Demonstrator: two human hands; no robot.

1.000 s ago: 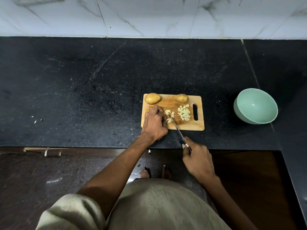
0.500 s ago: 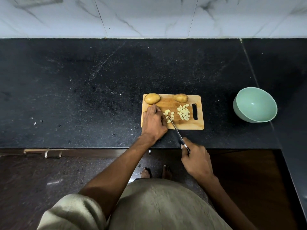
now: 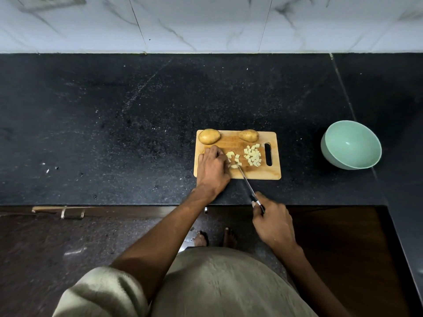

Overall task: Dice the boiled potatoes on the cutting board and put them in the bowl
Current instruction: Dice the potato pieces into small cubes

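Near the centre of the frame we see a wooden cutting board (image 3: 238, 175) lying on a black speckled countertop (image 3: 114, 122). Along its upper edge sit two whole unpeeled potatoes, one at the upper left corner (image 3: 209, 136) and one further right (image 3: 248, 135), apart from each other. Our left hand (image 3: 212, 167) lies on the left half of the board, fingers curled down over a piece of potato that they mostly hide; a few cut potato pieces (image 3: 234, 157) lie just beside its fingertips. Right of those, beside the board's handle slot, lies a denser pile of diced potato cubes (image 3: 253, 155). Our right hand (image 3: 273, 221), lower right of the board and off the counter's front edge, grips the dark handle of a knife (image 3: 246, 183), whose blade slants up and left to the loose pieces. Well apart, at the right of the frame, a pale green bowl (image 3: 332, 156) rests on the counter; nothing shows inside it.
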